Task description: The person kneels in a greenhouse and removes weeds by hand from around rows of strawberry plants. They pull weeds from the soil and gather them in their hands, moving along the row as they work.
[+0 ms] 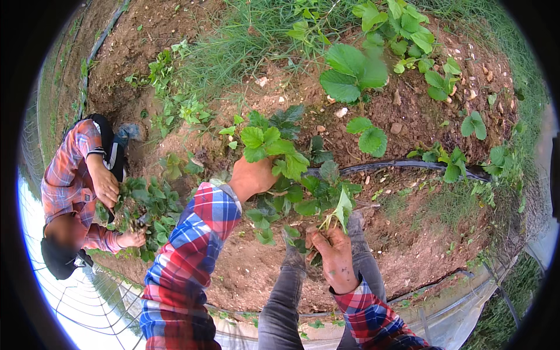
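My left hand (254,175) reaches into a strawberry plant (306,192) on the soil bed; its fingers are hidden behind the plant's leaves, so its grip cannot be made out. Lower and to the right, my right hand (333,258) is closed around a small bunch of picked leaves and stems (343,208), in front of my shins. One pale leaf underside stands up from between thumb and fingers. Both of my sleeves are red, blue and white plaid.
Another person (72,162) in an orange plaid shirt crouches at the left, hands at leafy plants (151,210). A black drip hose (393,164) runs along the bed. More strawberry plants (356,72) and grass (245,41) grow beyond. Plastic sheeting (468,319) lies at lower right.
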### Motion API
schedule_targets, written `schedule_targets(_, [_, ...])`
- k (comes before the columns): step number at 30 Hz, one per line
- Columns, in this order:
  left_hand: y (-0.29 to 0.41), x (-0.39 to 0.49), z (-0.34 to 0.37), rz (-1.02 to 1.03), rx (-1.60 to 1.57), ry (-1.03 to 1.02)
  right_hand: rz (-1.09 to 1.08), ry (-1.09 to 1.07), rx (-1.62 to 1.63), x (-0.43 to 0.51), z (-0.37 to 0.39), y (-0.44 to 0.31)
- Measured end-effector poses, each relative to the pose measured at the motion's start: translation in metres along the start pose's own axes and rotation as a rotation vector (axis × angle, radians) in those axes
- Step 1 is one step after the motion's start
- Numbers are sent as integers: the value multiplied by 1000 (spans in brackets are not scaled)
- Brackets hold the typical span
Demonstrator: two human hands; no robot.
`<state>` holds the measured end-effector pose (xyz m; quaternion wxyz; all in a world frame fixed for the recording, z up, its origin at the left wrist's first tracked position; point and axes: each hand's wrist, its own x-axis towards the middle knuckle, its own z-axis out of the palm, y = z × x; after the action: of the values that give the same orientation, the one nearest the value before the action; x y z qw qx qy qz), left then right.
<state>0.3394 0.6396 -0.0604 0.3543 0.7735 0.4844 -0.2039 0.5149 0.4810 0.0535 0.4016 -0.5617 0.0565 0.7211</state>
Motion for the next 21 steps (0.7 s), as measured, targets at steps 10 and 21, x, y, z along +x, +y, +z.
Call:
schedule_targets(10, [6,-7,-36,-122,-23,4,-53,26,-59,13,15,3])
schedule_targets(21, [33,-38,-25,-12,-118,-183,-112,77,-26,13,20,7])
